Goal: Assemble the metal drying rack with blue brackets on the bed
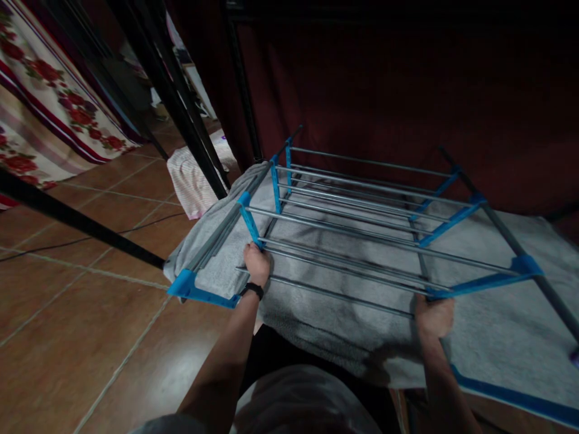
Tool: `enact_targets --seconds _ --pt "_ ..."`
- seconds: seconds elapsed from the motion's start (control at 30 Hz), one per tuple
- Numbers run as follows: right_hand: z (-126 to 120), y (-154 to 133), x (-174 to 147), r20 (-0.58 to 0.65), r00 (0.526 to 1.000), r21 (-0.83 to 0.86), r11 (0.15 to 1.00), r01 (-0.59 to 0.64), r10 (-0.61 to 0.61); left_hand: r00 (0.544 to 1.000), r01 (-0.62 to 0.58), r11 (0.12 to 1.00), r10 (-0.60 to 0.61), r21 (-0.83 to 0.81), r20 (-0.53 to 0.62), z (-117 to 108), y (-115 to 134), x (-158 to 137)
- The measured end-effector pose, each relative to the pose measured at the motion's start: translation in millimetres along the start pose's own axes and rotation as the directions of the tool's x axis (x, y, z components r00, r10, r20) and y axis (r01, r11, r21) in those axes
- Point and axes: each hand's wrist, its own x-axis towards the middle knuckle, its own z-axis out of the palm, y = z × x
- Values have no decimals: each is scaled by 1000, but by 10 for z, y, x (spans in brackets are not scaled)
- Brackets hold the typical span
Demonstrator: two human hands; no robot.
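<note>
A rack of thin grey metal tubes (357,234) and blue plastic brackets (527,266) rests over a grey towel-like cloth (325,322). My left hand (256,265), with a dark band (253,290) on its wrist, is closed at the rack's left side, just below a blue bracket. On the opposite side, my right hand (434,316) grips the frame at the end of a blue bracket, and its fingertips are partly hidden. Several tubes run crosswise between my hands. Another blue piece (203,294) lies at the rack's near left corner.
Black poles (90,223) stand and slant at the left. Behind the rack hangs a dark red curtain (384,102). Brown floor tiles (113,337) carry a thin dark cable (90,241). A pale striped cloth (190,181) and a floral fabric (58,96) are farther back.
</note>
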Motion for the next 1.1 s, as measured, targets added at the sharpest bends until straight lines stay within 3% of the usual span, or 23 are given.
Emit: enact_targets --seconds 0.07,0.27,0.57,0.7,0.83,0.9,0.97,1.03,1.07,1.1 --pt "6 -20 -10 -16 999 -17 999 -42 42 1000 -7 1000 7 29 1 -4 12 -22" --pt "20 -38 -8 -13 1000 -18 1000 -18 17 999 -30 995 28 95 20 -40 53 -52" --pt "-124 -230 -60 43 999 -23 999 -30 31 995 -68 988 58 141 78 -86 56 -3" --pt "-209 -232 -50 51 999 123 992 2 -8 994 -65 991 54 114 97 -74 20 41" --pt "-356 -205 -176 -35 997 334 940 72 -64 991 -83 982 63 169 120 -86 1 68" --pt "-400 -253 -311 2 998 569 821 -46 55 991 -79 979 57 188 123 -91 4 74" --pt "-390 -359 -457 233 957 832 475 -287 171 991 -67 982 45 178 125 -94 14 75" --pt "-327 -513 -576 476 871 866 109 -488 123 992 -58 985 38 164 123 -93 24 75" --pt "-284 -600 -618 550 833 834 12 -551 61 992 -56 986 37 157 122 -93 28 76" --pt "-243 -687 -648 591 806 806 -28 -591 -1 992 -54 987 36 153 119 -92 30 79"
